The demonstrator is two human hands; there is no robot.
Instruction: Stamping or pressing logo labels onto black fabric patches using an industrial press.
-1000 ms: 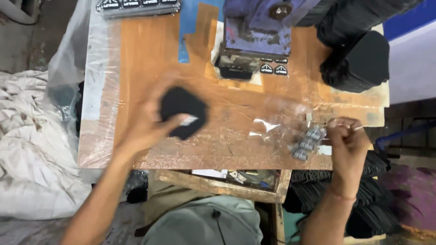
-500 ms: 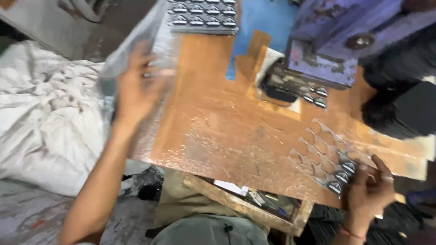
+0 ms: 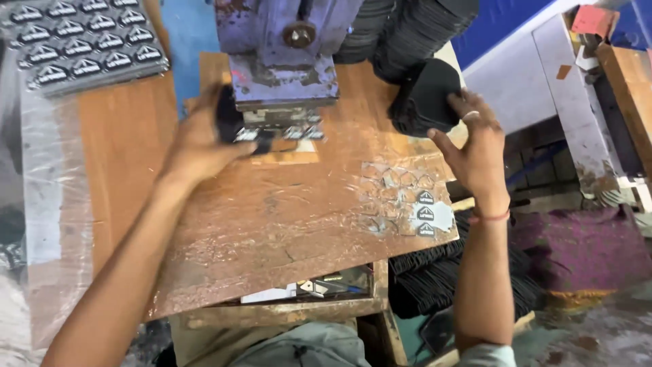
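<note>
My left hand (image 3: 197,143) grips a black fabric piece (image 3: 227,112) and holds it against the left side of the purple press (image 3: 282,47), beside the die plate (image 3: 282,130) with its small black badges. My right hand (image 3: 475,146) is at the table's right edge, fingers curled over the top black fabric piece (image 3: 424,98) of a stack, thumb spread. Below that hand a clear backing sheet (image 3: 401,197) lies on the wooden table (image 3: 272,217), carrying three small black badges (image 3: 425,214).
A tray of several black badges (image 3: 81,41) lies at the back left. Tall stacks of black pieces (image 3: 407,27) stand behind the press. More black pieces (image 3: 435,285) are piled under the table on the right. Plastic film (image 3: 47,224) covers the table's left edge.
My left hand came back from the plastic at the left and now holds a black piece at the press. My right hand left the badge sheet and moved up to the black stack.
</note>
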